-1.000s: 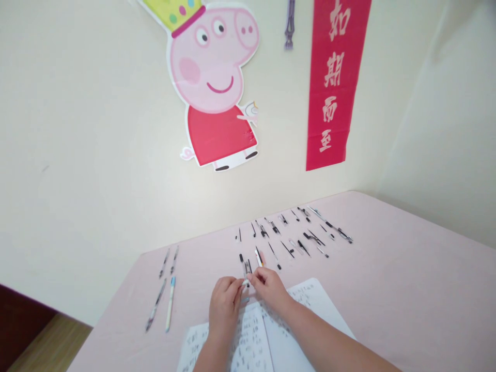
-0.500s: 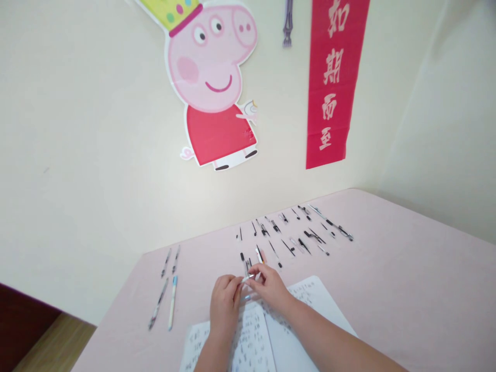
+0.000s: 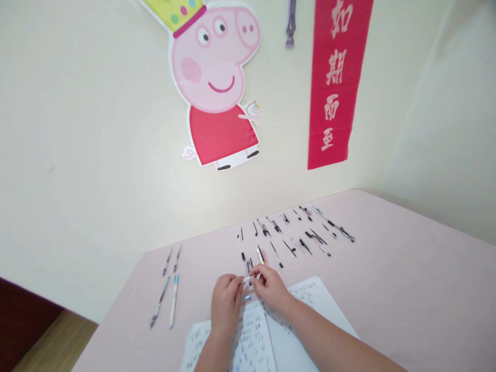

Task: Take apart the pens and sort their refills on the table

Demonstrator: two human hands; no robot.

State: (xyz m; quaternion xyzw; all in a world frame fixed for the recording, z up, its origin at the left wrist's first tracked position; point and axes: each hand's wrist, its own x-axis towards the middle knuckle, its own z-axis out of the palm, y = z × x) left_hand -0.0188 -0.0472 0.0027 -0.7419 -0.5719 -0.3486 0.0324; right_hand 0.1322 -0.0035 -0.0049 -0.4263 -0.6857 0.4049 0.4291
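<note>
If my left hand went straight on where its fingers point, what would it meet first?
Most likely your right hand, at its fingertips, just past the small white piece at your left hand's fingertips; depth is hard to judge from this one view.

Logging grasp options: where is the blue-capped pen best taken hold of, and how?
The blue-capped pen is probably best pinched across its middle, from above and the right: it lies flat and slim, and the grey pen on its left angles in close near the cap.
</note>
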